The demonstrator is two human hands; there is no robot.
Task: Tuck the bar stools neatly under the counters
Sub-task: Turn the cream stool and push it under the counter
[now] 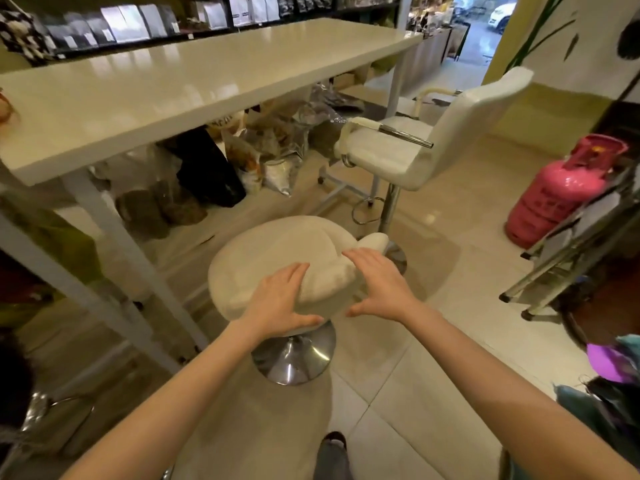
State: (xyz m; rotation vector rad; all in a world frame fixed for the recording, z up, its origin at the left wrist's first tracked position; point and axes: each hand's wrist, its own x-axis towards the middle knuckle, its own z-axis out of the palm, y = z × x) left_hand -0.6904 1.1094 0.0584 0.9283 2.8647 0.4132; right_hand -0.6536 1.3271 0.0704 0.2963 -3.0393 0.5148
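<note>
A round cream bar stool (273, 251) with a low curved backrest and a chrome disc base (294, 355) stands just in front of me, outside the long cream counter (166, 84). My left hand (277, 303) lies flat on the near end of the backrest, fingers spread. My right hand (377, 282) hovers at the backrest's right side, fingers apart, gripping nothing. A second white bar stool (436, 133) with a tall back and chrome armrests stands further right, beside the counter's end, its seat outside the counter.
Bags and sacks (249, 157) fill the floor under the counter between its white legs (114, 230). A pink gas cylinder (561, 188) stands at the right, next to a folded metal ladder (581, 251). Shelves of packets (138, 22) line the back wall.
</note>
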